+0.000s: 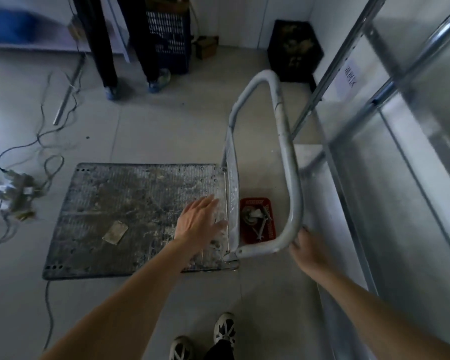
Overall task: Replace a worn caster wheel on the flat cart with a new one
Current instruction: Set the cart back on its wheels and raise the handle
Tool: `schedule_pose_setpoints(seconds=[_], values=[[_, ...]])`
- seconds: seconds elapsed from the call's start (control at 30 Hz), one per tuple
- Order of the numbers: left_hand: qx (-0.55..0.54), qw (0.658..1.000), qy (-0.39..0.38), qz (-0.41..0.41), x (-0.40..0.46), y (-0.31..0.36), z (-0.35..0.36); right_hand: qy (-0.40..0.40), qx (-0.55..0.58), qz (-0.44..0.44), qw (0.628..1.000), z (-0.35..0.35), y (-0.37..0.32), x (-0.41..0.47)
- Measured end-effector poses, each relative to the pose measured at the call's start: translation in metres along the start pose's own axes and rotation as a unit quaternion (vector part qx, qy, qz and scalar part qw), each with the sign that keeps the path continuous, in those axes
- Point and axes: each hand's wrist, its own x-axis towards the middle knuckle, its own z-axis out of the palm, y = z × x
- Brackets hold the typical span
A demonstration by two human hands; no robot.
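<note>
The flat cart (130, 219) stood on the tiled floor, its dirty ribbed deck spreading out beneath and to the left of the left hand (199, 220). That hand hovered over the deck's handle end with fingers straight and spread, holding nothing. The right hand (308, 249) curled its fingers around the near corner of the cart's grey tubular handle (287, 162). Between the two hands, just beyond the handle's base, a red basket (257, 219) lay on the floor holding a caster wheel (250, 213) and wrenches (263, 224). Far ahead of the left hand stood another person's legs (130, 48).
</note>
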Motion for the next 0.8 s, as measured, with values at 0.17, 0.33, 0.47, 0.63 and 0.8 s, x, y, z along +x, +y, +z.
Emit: schedule_pose_setpoints(seconds=[0.17,0.33,0.47,0.63,0.8], values=[[0.031,0.999,0.031,0.008,0.008,0.047,-0.097,0.072,-0.006,-0.023,0.997,-0.108,-0.046,-0.004],[0.051,0.997,0.059,0.015,0.005,0.097,-0.195,0.126,-0.009,-0.068,0.99,-0.201,-0.097,-0.017],[0.06,0.994,0.09,0.03,-0.004,0.136,-0.268,0.149,-0.029,-0.098,0.983,-0.271,-0.142,-0.038],[0.076,0.987,0.132,0.055,-0.02,0.18,-0.358,0.172,-0.037,-0.133,0.975,-0.348,-0.199,-0.072],[0.092,0.975,0.194,0.061,-0.043,0.206,-0.439,0.219,-0.039,-0.183,0.958,-0.414,-0.258,-0.106]])
